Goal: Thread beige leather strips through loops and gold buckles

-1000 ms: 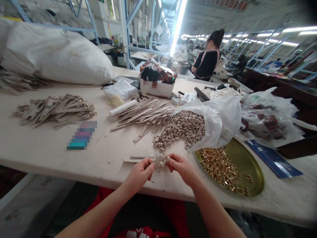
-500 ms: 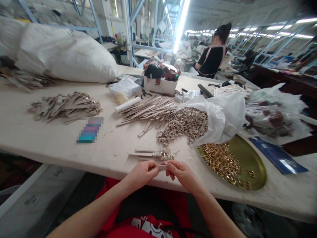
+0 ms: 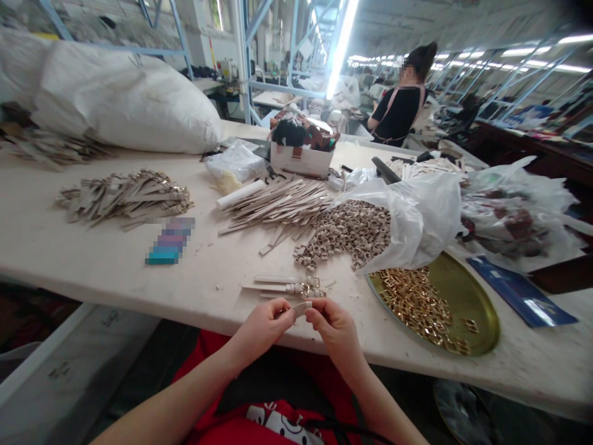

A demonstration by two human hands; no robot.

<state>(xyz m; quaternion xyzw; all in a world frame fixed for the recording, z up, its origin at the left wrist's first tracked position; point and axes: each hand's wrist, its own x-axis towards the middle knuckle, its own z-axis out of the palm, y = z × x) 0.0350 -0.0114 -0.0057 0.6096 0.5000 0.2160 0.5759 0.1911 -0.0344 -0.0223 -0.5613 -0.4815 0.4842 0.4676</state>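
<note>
Between my two hands a short beige strap [image 3: 301, 309] is stretched, slightly bowed, at the table's front edge. My left hand [image 3: 273, 319] pinches one end of it. With thumb and forefinger, my right hand [image 3: 330, 321] grips the other end, where a small pale loop seems to sit. Just beyond my hands lie several finished-looking straps with gold buckles [image 3: 290, 287]. Farther off is a heap of beige strap loops [image 3: 354, 232], spilling from a clear plastic bag [image 3: 417, 210]. To the right, a round gold tray [image 3: 472, 296] carries a pile of gold buckles [image 3: 419, 303].
A bundle of plain strips [image 3: 282, 204] lies mid-table, with buckled straps [image 3: 127, 198] heaped to the left. Behind stand a white box of scraps [image 3: 299, 161] and a large white sack [image 3: 125, 99]. A blue packet [image 3: 521, 290] lies right. A person [image 3: 401, 105] stands beyond the table.
My right hand has turned slightly, its fingers now more upright around the strap's end. The strap bows a little more between my hands. The things on the table stay put.
</note>
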